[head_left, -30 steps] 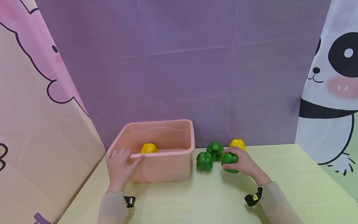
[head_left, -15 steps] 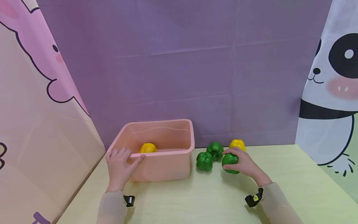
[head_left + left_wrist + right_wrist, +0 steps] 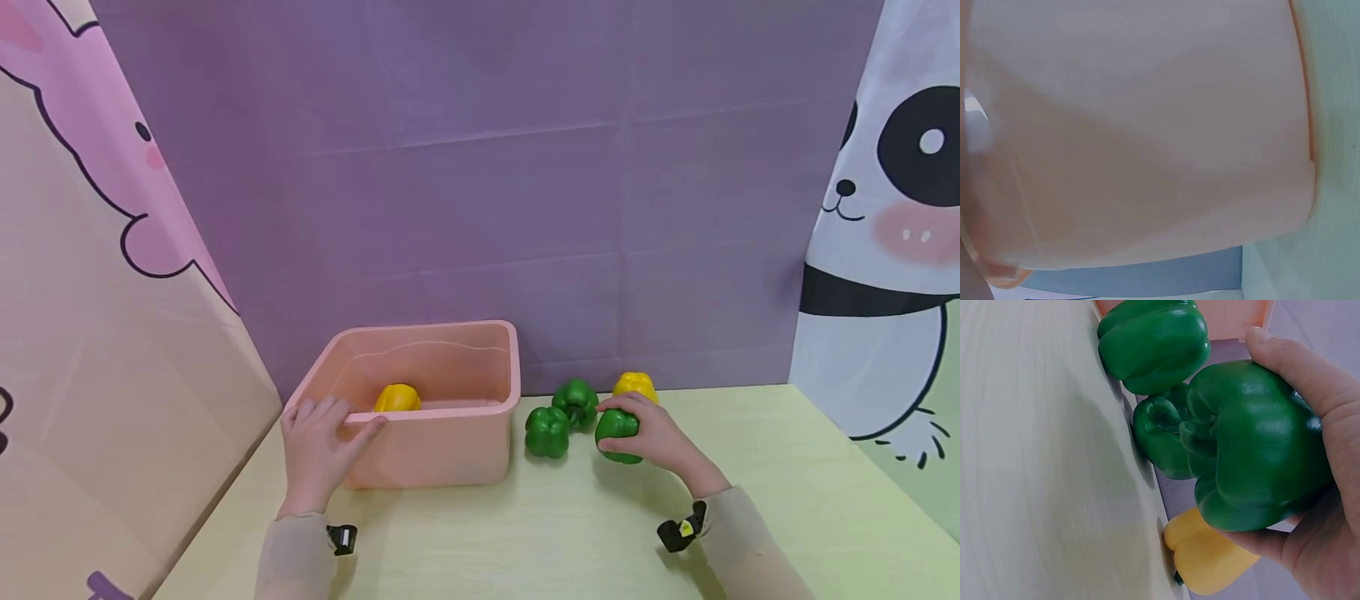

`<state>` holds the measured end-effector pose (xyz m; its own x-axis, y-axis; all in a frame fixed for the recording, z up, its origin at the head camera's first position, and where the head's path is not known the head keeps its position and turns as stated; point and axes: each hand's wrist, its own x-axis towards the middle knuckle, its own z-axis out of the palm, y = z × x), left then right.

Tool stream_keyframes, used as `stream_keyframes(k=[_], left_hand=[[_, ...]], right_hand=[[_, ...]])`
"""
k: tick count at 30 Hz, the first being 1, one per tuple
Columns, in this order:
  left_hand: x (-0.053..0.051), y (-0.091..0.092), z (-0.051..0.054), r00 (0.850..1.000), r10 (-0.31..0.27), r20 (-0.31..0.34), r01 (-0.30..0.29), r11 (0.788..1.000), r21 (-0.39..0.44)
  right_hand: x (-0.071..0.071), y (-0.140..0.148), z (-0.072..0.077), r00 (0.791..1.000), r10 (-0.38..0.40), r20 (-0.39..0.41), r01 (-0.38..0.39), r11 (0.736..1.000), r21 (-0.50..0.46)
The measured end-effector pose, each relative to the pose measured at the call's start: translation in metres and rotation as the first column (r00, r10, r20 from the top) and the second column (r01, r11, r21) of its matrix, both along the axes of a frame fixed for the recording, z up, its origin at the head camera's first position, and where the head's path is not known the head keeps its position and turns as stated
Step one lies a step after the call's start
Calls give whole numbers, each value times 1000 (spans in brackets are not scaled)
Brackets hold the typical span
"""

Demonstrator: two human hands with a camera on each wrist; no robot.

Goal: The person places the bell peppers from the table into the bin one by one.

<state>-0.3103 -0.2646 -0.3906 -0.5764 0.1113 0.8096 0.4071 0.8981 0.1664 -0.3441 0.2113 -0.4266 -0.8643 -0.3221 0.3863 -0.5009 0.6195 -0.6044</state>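
Note:
My right hand (image 3: 651, 432) holds a green bell pepper (image 3: 617, 435), thumb on one side and fingers on the other. In the right wrist view this green bell pepper (image 3: 1266, 444) hangs just off the tabletop, with a shadow beneath. Two more green bell peppers, a front one (image 3: 547, 432) and a back one (image 3: 576, 403), lie to its left. Behind the hand sits a yellow bell pepper (image 3: 635, 385), partly covered. My left hand (image 3: 318, 450) grips the front left rim of a pink plastic bin (image 3: 435, 450). Another yellow bell pepper (image 3: 397, 397) lies inside the bin.
The pale wooden table (image 3: 495, 542) runs back to a purple cloth wall (image 3: 487, 208). Printed cloth panels stand at the left and right, the right one with a panda (image 3: 870, 350). The bin's wall (image 3: 1147, 137) fills most of the left wrist view.

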Motion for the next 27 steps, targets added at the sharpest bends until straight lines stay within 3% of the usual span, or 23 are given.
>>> stream_keyframes(k=[7,12,15,21,27], left_hand=[[4,-1,4,999,10,36,-10,1000,-11],[8,3,10,1000,-6,24,7,1000,-13],[10,7,13,999,-19,49,20,1000,-14],[11,9,13,993,8,118,-4,999,-39],[9,10,12,993,11,121,-7,1000,-30]], right_hand=[[1,0,-1,1000,24,-11,-24,1000,-3],[0,1,0,1000,30,-10,-30,1000,-4],[1,2,-1,1000,23,-1,-23,1000,1],[2,1,0,1000,24,14,-24,1000,6],[1,1,-1,1000,22,15,-22,1000,-2]])
